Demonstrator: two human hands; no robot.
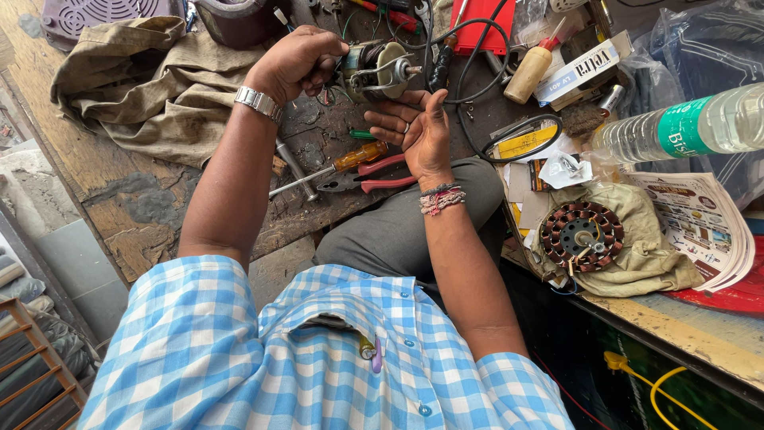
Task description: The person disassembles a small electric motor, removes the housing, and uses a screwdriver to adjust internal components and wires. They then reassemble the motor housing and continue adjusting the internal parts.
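Khaki cloth, crumpled (151,87), lies at the far left of the scarred wooden bench (119,199), below a purple plastic grille (95,12). Next comes the left hand (296,62), a steel watch on its wrist, clenched around the left side of a small grey electric motor with a metal bracket and short shaft (378,70). That motor is held up above the bench, between both hands. Below it on the wood lie an orange-handled screwdriver (334,167) and red-handled pliers (374,179), touching each other. The right hand (419,127), thread bands at the wrist, is open, palm up, fingertips just under the motor; whether they touch it I cannot tell. Further right, a copper-wound round stator (581,235) rests on a beige rag (652,255), with a clear plastic water bottle (684,127) lying beyond it.
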